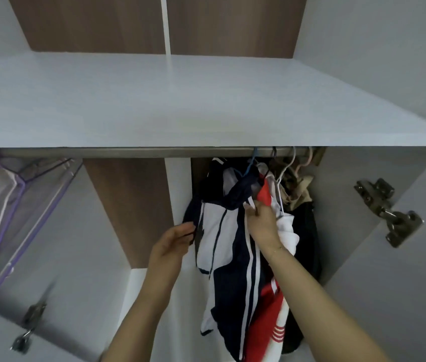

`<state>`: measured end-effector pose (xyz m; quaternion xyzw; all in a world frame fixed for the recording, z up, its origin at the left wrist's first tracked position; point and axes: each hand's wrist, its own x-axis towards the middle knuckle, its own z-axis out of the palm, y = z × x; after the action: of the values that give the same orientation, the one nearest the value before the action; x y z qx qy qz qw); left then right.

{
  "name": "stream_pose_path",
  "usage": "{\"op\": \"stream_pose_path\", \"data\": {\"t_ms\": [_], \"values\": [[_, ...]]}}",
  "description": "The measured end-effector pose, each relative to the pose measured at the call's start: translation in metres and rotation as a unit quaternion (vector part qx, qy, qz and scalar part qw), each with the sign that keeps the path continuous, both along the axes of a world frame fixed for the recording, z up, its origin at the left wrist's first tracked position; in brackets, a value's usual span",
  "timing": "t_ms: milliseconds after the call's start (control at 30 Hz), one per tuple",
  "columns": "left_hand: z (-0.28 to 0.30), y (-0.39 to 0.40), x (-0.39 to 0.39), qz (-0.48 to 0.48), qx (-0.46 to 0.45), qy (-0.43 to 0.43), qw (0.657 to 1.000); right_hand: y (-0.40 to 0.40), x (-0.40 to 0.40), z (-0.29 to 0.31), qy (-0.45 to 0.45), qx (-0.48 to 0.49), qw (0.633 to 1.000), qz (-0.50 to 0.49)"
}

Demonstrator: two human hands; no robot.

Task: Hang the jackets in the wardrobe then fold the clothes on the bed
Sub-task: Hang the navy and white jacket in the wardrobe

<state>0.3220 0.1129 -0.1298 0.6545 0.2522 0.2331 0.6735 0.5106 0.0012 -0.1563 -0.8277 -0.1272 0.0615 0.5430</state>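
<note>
— Wardrobe interior, grey shelf (206, 100) overhead, rail (128, 152) just beneath it. Where does the job stand?

— Hanging stage, I'd judge. A navy-and-white jacket (230, 244) hangs from a blue hanger (249, 167) hooked on the rail, touching a red-and-white jacket (272, 322) on its right, with darker garments (308, 231) behind.

— And the hands?

— The left hand (172, 242) pinches the navy jacket's left edge between thumb and curled fingers. The right hand (262, 222) is closed on fabric near the collar, where navy meets red; which jacket it grips, I can't tell.

— Next?

— Probably squaring the shoulders on the hanger, then letting go. Empty purple and white hangers (11, 218) wait at the rail's left end for any jackets remaining. No bed is in view, so folding is likely not yet begun.
</note>
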Motion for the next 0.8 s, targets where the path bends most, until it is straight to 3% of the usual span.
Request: {"op": "stream_pose_path", "data": {"t_ms": [167,267,500,800], "values": [[-0.008,-0.012,0.008,-0.005,-0.017,0.0,1.0,-0.028,-0.03,-0.008,-0.046,0.002,0.999,0.003],[-0.013,-0.024,0.005,-0.037,-0.026,0.003,0.999,-0.05,-0.064,-0.016,-0.022,-0.018,1.0,-0.002],[-0.023,-0.046,-0.028,-0.131,-0.059,0.013,0.989,-0.104,-0.167,-0.015,0.051,0.053,0.997,-0.035],[-0.026,-0.095,-0.127,-0.374,-0.076,0.038,0.923,-0.162,-0.338,-0.003,0.061,0.154,0.964,-0.21]]}}
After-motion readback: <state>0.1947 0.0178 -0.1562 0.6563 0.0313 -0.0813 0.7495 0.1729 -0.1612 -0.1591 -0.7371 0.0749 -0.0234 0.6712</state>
